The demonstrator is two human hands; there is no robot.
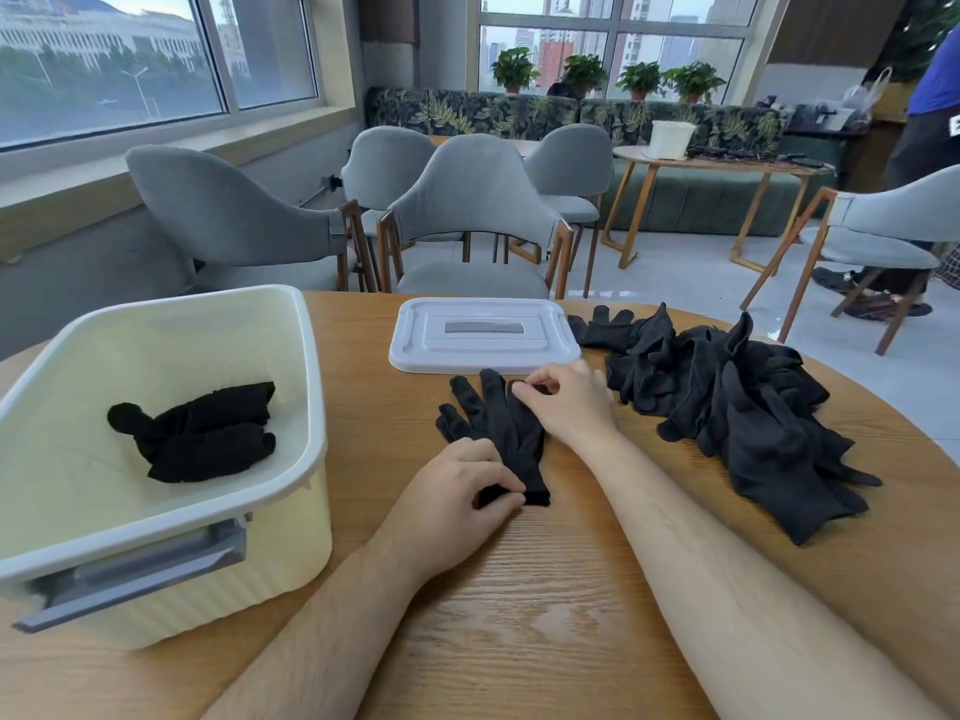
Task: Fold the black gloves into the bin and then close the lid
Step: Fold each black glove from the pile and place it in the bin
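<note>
A black glove (501, 423) lies flat on the wooden table (545, 589), fingers pointing away from me. My left hand (457, 504) pinches its cuff at the near end. My right hand (569, 402) pinches the glove's fingertip end on the right side. A cream bin (171, 517) stands open at the left with folded black gloves (200, 431) inside. Its white lid (483, 335) lies flat on the table beyond the glove. A pile of loose black gloves (737, 407) spreads over the right side of the table.
Grey chairs (472, 215) stand behind the table's far edge. Another round table with a white basket (670, 140) is further back. A person stands at the far right (930, 122). The bin's grey handle (140, 579) sticks out toward me.
</note>
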